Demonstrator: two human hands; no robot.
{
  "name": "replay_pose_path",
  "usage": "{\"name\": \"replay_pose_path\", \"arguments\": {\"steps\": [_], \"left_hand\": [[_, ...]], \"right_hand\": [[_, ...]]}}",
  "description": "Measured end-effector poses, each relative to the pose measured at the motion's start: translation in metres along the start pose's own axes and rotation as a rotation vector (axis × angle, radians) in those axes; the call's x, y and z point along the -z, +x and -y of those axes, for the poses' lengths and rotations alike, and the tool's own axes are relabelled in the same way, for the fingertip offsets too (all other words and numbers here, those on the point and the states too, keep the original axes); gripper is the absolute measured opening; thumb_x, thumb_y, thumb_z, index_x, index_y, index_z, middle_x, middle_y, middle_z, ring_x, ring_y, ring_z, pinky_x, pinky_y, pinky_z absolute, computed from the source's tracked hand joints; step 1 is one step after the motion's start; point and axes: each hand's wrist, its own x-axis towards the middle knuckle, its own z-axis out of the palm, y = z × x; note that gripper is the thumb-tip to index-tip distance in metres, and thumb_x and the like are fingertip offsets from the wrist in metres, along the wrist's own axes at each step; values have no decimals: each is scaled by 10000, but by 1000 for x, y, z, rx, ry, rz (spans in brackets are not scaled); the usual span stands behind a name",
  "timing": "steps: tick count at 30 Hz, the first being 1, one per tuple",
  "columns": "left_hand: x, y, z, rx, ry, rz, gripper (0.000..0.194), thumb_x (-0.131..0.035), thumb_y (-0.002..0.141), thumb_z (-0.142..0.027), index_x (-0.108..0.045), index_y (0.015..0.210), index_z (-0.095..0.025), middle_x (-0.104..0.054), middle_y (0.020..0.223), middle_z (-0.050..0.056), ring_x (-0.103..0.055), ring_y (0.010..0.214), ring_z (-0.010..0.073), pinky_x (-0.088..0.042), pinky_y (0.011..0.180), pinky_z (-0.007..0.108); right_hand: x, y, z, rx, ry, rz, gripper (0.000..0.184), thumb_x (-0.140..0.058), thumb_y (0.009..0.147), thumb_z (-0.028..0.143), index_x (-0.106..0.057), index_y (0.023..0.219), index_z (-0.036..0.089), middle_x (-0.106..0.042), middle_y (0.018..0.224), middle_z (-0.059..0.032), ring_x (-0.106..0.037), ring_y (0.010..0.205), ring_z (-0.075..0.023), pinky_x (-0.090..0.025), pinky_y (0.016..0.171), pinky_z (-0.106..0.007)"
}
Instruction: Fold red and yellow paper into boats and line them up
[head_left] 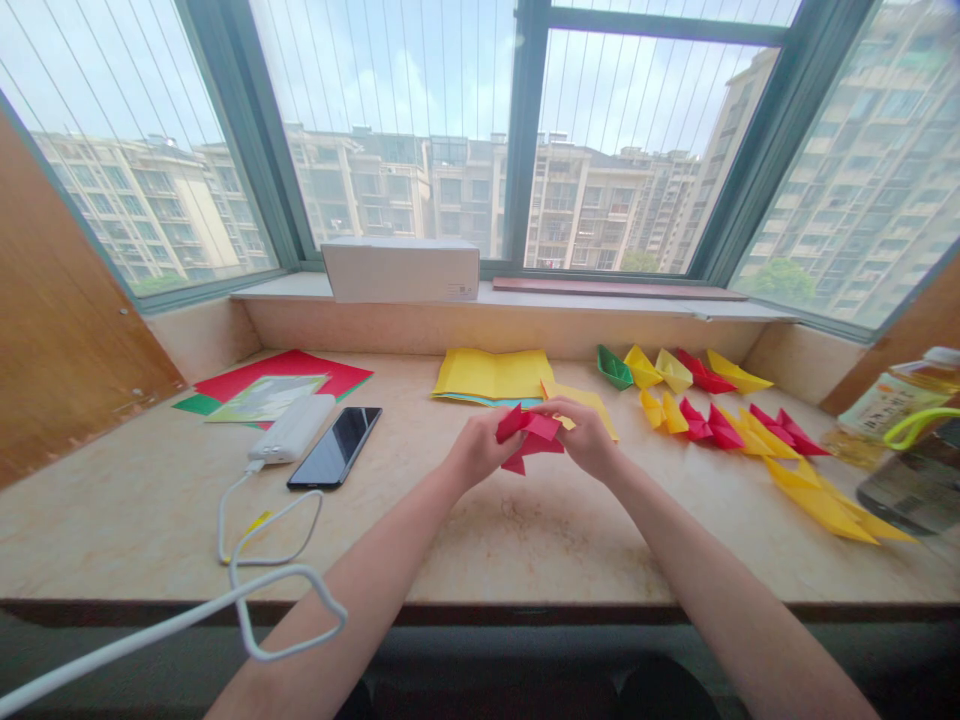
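A partly folded piece of red origami paper (534, 436) is held up between my two hands, above the marble-patterned counter (525, 540). My left hand (484, 440) pinches its left side. At its upper right, the fingers of my right hand (583, 432) are closed on the edge. Several flaps stick out from the paper, and one points down. Just behind my hands lie open yellow sheets (491, 374) with a blue-green edge under them. A smaller yellow paper (592, 405) sits partly behind my right hand.
Folded paper boats (615, 367) and double-boat shapes (711, 424) stand in rows at the right, beside a bottle (892, 395) and a dark container (915, 485). On the left are a phone (335, 448), a white power bank (292, 428) with a looping cable (289, 570), and red sheets (285, 370).
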Motion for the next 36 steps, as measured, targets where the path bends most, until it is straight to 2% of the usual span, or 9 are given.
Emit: {"name": "replay_pose_path", "arguments": {"steps": [6,13,23,30,33,36], "left_hand": [[0,-1,-1,-10,8,45,201,-554,868,-314,-634,771,-157,-624,702,7,-561,633,134,-398,595,224],[-1,0,-5,22,-19,32,217,-561,854,-302,-607,699,-157,-596,649,-6,-523,605,123,-391,584,223],[-4,1,-2,182,-257,14,268,-613,818,-386,-644,745,-130,-611,678,6,-534,612,123,-387,556,209],[-7,0,1,161,-184,54,163,-603,802,-261,-659,713,-136,-610,658,3,-544,612,120,-401,560,209],[-9,1,4,214,-196,24,197,-613,803,-302,-667,713,-135,-618,652,7,-551,602,122,-402,539,206],[-9,4,7,301,-279,-66,251,-636,792,-365,-666,723,-126,-621,630,11,-553,562,119,-402,505,204]], "right_hand": [[-3,-1,1,2,-52,-23,207,-542,826,186,-727,916,205,-739,915,-50,-663,836,-211,-503,766,-334],[-11,-2,2,-61,-85,-73,146,-603,808,257,-710,883,193,-732,854,-55,-661,781,-210,-517,725,-331],[-16,-3,4,-168,61,-112,198,-625,813,333,-684,921,177,-734,853,-69,-673,770,-212,-538,704,-337],[-24,-3,3,-216,105,-130,184,-640,781,299,-674,918,180,-732,816,-65,-680,732,-207,-546,656,-324],[-25,-3,2,-217,70,-128,198,-613,798,277,-666,967,189,-728,834,-60,-678,733,-201,-550,638,-315],[-21,-3,2,-200,12,-119,314,-601,818,284,-622,1120,201,-719,924,-70,-671,740,-193,-548,618,-307]]}}
